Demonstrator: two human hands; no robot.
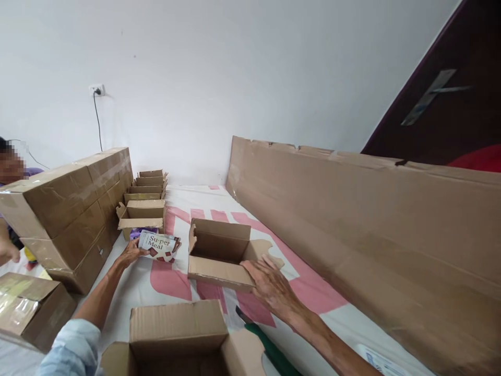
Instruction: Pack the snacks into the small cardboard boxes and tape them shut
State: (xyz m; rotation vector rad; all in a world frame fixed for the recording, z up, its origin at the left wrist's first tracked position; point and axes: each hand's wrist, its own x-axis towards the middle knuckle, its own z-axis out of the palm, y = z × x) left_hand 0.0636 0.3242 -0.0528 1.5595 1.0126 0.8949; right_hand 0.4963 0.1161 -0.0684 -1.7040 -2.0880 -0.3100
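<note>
The left hand (131, 254) closes its grip on the near end of a Super Meal packet (159, 245), which lies on the white and pink sheet (172, 282) just in front of a row of small open cartons (143, 201). The right hand (270, 282) rests with fingers spread flat on the front right corner of an open carton (217, 253), holding nothing. A stack of sealed boxes (74, 209) stands left of the row. A long cardboard panel (371, 219) walls off the right side. A larger open carton (176, 334) sits nearest, with a green-handled tool (270, 347) beside it. Another person's hand (8, 251) shows at the far left edge.
</note>
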